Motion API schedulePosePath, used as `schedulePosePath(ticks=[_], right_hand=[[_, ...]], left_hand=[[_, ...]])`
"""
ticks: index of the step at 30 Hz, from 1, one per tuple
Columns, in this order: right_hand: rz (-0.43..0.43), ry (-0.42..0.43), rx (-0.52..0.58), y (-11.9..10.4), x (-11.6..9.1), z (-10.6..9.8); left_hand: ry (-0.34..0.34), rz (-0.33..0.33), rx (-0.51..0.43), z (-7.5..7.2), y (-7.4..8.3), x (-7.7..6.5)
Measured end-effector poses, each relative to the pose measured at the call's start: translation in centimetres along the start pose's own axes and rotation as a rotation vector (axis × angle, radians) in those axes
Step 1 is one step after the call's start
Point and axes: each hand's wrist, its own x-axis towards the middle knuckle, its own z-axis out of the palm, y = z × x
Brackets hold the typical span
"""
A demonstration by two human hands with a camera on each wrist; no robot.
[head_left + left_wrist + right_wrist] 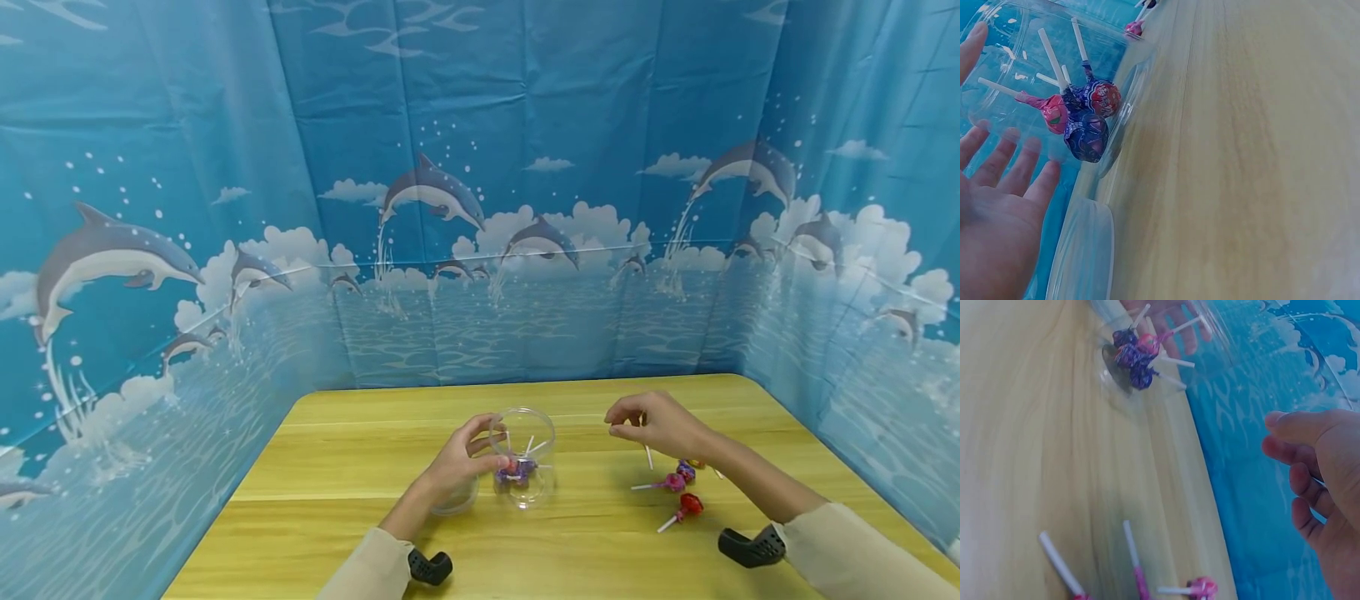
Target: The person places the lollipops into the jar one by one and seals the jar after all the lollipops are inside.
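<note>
A clear plastic jar (542,479) stands upright with its mouth uncovered and several lollipops (1087,134) inside, their white sticks pointing up and sideways. My left hand (456,458) holds its left side, thumb at the front and fingers behind; the left wrist view shows the fingertips (1032,147) against the wall. To the jar's right, my right hand (663,425) hovers over the table with loosely bent fingers. Nothing shows between its thumb and fingers in the right wrist view. Below and near it lie several loose lollipops, among them a red one (690,505) and a pink one (1205,587).
A clear round lid (457,498) lies left of the jar, partly behind the left hand. The wooden table (337,467) ends at a blue dolphin-print curtain (480,333) that surrounds it at the back and sides.
</note>
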Motion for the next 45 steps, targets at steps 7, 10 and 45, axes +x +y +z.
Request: schedulePosePath(ticks=[7, 10, 45], right_hand=[[-0.008, -0.005, 0.016, 0.5, -2.3, -0.4], [-0.006, -0.007, 0.005, 0.9, -3.2, -0.5], [0.311, 0.136, -0.142, 10.8, -12.1, -1.6]], left_hand=[[-0.001, 0.000, -0.004, -0.1, -0.5, 0.0], [0.001, 0.000, -0.006, 0.0, -0.5, 0.0], [0.008, -0.011, 0.006, -0.1, -0.3, 0.1]])
